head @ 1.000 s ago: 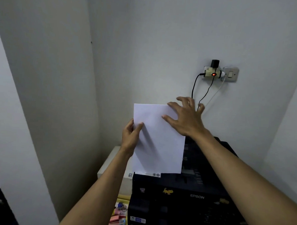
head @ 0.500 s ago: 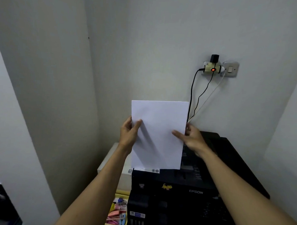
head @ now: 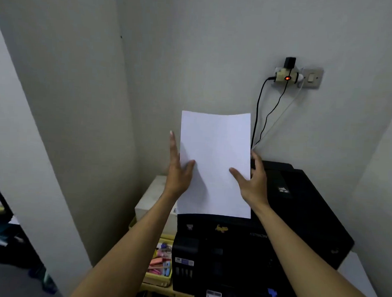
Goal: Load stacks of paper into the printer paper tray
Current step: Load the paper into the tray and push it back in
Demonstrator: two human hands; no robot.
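Note:
A white paper stack (head: 214, 158) stands upright in the rear feed slot of the black Epson printer (head: 284, 221), its lower edge down inside the slot. My left hand (head: 178, 172) lies flat against the stack's left edge, fingers straight and pointing up, thumb resting on the front sheet. My right hand (head: 253, 182) mirrors it at the right edge, with the thumb on the front sheet and straight fingers along the edge. The top of the stack bows slightly.
A wall socket with adapter (head: 288, 77) and hanging cables (head: 258, 119) sits behind the printer. A pale box (head: 152, 198) stands left of the printer. Below it is a yellow tray of small stationery (head: 160, 263). Walls close in on both sides.
The stack has sunk lower into the slot. My left fingers have straightened from a grip. My right hand came off the top corner to the right edge.

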